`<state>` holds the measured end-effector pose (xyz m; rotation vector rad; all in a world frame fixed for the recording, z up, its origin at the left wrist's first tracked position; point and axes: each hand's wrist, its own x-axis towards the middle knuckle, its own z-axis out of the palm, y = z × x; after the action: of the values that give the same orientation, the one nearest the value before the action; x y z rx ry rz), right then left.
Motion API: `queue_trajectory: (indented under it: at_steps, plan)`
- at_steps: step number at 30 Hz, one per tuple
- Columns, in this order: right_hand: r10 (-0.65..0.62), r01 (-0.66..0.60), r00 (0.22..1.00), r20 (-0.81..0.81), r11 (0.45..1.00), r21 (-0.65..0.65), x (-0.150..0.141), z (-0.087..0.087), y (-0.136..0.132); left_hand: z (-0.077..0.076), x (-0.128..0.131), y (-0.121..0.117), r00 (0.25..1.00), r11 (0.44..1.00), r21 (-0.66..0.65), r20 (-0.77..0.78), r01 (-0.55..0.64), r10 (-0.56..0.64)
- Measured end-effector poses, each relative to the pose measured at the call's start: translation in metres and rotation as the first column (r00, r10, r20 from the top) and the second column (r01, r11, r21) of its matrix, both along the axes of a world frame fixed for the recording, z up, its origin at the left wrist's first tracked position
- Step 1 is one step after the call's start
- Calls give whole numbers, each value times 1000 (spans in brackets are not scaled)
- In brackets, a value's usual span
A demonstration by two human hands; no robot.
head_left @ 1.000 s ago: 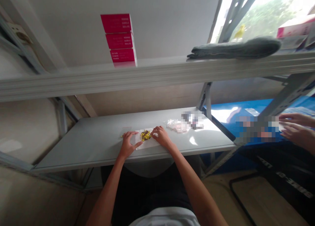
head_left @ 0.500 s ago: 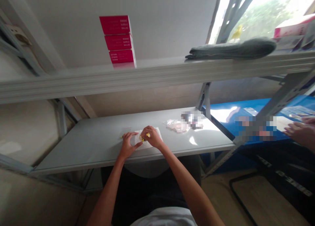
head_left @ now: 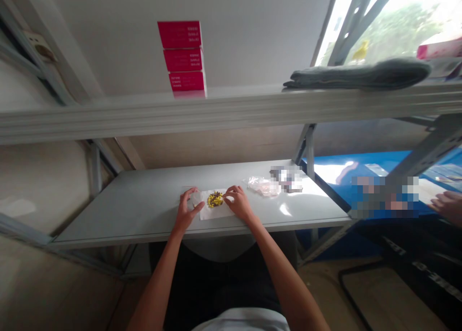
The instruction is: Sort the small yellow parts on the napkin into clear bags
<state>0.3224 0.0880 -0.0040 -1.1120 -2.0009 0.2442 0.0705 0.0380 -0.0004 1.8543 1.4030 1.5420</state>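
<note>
At the far left, a wall socket [head_left: 38,46] is fixed beside a grey metal shelf upright [head_left: 34,61], and it is partly cut off by the frame. Three red boxes [head_left: 182,57] are stacked on the upper shelf [head_left: 231,110]; their small print cannot be read, and their contents are hidden.

Below, on a grey table [head_left: 108,215], a small clear packet [head_left: 196,197] is touched by the left hand [head_left: 186,210], whose fingers are spread and curved, with nothing clenched. Whether the packet holds anything cannot be made out. Just to its right, a white paper sheet [head_left: 216,210] is laid on the table, with a pile of yellow and dark beads [head_left: 215,199] heaped at its middle. The right hand [head_left: 238,203] rests on the sheet's right edge, its forefinger reaching to the pile. Whether a bead is pinched there cannot be told.

Further right, a clear plastic bag [head_left: 263,186] with pinkish contents lies near a pixelated patch [head_left: 287,178], which hides whatever is there. A grey folded cloth [head_left: 357,74] lies on the upper shelf. On a blue surface [head_left: 361,160], a second pixelated patch [head_left: 384,196] stands before a co-worker's hand [head_left: 447,206], which is cut off by the frame edge.
</note>
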Motion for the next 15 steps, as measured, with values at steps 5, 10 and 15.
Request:
queue_trajectory:
  at_steps: [5, 10, 15]
  plan:
    - [34, -35, 994, 105, 999, 9, -1, -5, -1, 8, 5, -5, 992, 1000, 5, -126, 23, -22]
    - [33, -33, 999, 39, 999, 5, -7, 5, -5, 11, 8, -3, 956, 997, 40, -288, 70, -55]
    - [152, -152, 986, -64, 988, 9, -32, 28, -18, 11, 8, -2, 954, 995, 43, -289, 93, -76]
